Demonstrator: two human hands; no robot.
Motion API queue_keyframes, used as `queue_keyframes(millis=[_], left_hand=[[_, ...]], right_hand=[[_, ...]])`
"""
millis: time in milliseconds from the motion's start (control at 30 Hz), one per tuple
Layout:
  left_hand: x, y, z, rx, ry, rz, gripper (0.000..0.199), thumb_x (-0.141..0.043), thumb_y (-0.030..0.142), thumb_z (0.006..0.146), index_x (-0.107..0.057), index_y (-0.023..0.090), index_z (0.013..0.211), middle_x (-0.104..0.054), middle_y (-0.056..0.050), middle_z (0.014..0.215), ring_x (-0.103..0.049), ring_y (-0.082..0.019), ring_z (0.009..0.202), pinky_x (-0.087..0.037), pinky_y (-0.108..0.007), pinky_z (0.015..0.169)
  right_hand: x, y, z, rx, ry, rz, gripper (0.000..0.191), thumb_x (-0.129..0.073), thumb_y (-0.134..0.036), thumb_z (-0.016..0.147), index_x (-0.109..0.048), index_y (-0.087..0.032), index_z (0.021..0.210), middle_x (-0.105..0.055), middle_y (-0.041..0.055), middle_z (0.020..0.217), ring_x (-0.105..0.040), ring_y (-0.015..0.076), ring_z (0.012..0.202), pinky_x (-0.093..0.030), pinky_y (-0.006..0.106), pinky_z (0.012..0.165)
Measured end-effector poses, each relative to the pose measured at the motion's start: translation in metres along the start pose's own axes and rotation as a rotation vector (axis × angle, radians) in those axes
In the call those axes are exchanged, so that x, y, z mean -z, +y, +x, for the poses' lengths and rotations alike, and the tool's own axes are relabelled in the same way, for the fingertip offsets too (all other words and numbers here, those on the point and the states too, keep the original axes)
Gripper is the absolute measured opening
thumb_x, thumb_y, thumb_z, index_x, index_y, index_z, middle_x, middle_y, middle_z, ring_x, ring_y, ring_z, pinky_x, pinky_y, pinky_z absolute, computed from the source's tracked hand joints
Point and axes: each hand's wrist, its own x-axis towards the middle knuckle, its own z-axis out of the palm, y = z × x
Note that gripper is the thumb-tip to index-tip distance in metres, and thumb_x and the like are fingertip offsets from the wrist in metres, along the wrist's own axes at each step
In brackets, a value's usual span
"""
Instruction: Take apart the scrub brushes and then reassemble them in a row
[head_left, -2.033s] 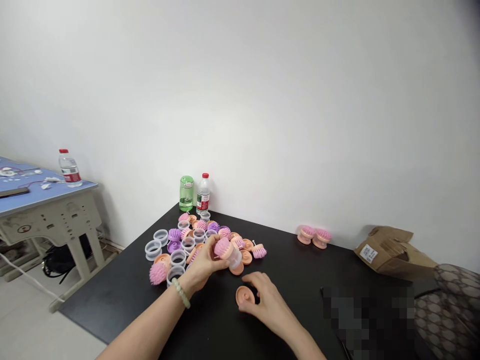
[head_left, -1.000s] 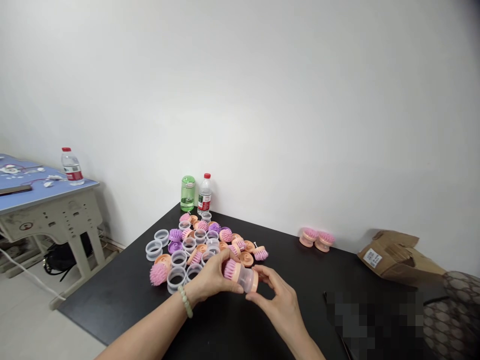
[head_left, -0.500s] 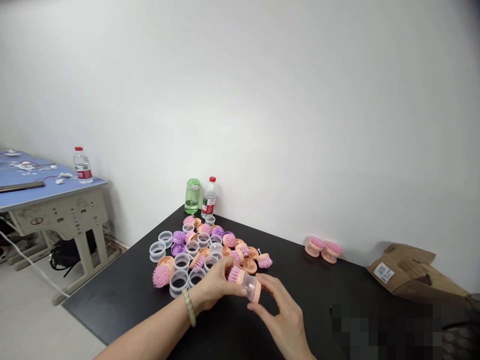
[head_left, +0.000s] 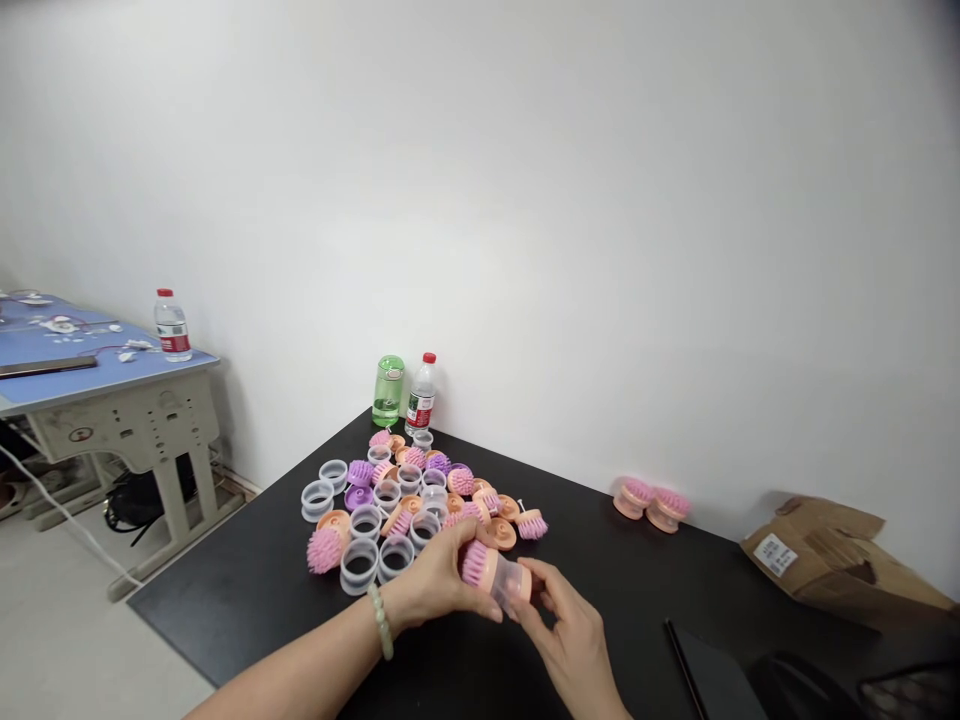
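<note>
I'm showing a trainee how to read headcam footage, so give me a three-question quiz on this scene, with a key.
1. True or false: on the black table, the green bottle stands to the left, in the picture, of the red-capped bottle.

2. What colour are the bristles of the held brush? A) purple B) pink C) green

3. Which grip is nearer those bristles, left or right?

Key: 1. True. 2. B. 3. The left grip; the right grip is at the opposite end.
</note>
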Motion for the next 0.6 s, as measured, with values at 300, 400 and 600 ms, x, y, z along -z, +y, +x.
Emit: queue_keyframes(millis=[300, 400, 600], left_hand=[[0.003, 0.002, 0.001, -0.123, -0.018, 0.312, 0.053, -0.093, 0.035, 0.056, -0.063, 0.02, 0.097, -0.063, -0.004, 0.099, -0.055, -0.024, 0.091, -0.04, -0.032, 0.08], [0.002, 0.0, 0.002, -0.031, 0.026, 0.109, 0.057, -0.094, 0.036, 0.052, -0.058, 0.02, 0.095, -0.06, 0.0, 0.09, -0.053, -0.02, 0.083, -0.038, -0.028, 0.072], [-0.001, 0.005, 0.002, 0.046, 0.073, -0.074, 0.053, -0.091, 0.039, 0.058, -0.056, 0.019, 0.091, -0.058, 0.001, 0.087, -0.055, -0.017, 0.08, -0.04, -0.028, 0.071]], right_hand=[[-0.014, -0.005, -0.001, -0.504, -0.159, 0.583, 0.067, -0.038, -0.076, 0.09, -0.063, -0.017, 0.107, -0.066, 0.0031, 0.063, -0.067, 0.0197, 0.051, -0.057, 0.032, 0.048], [-0.009, 0.004, -0.001, -0.378, -0.117, 0.476, 0.062, -0.043, -0.069, 0.093, -0.054, -0.021, 0.129, -0.075, 0.0097, 0.094, -0.073, 0.0213, 0.065, -0.062, 0.037, 0.064], [-0.006, 0.011, 0.0, -0.083, -0.064, 0.196, 0.056, -0.069, -0.046, 0.086, -0.055, -0.027, 0.137, -0.063, 0.0127, 0.136, -0.069, 0.0286, 0.112, -0.06, 0.039, 0.089]])
